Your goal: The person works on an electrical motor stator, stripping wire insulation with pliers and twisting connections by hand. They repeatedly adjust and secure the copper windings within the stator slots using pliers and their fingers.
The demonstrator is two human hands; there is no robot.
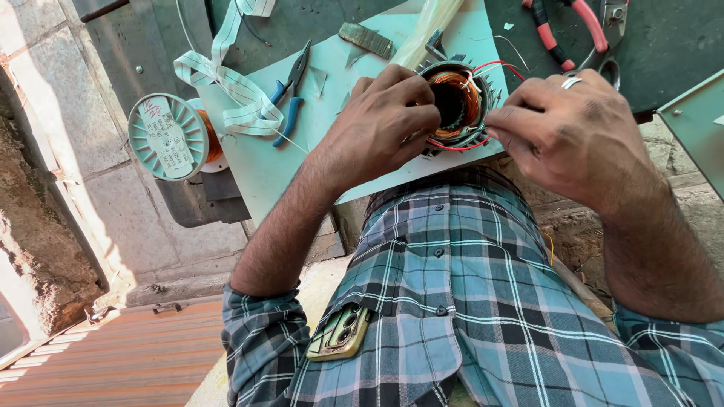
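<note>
Both hands work a round copper-wound motor stator [456, 105] at the near edge of the pale board [264, 162]: left hand [385, 120] curled over its rim, right hand [566, 132] pinching a thin wire. One blue-handled pliers [290, 94] lies mid-board, one red-handled pliers [566, 22] beyond the far corner, one wire spool [166, 136] off the left edge.

Glossy copper wire fills the metal stator [457, 105]; upper left, a matt plastic spool [167, 137]; smooth pale sheet [260, 162] beneath.
</note>
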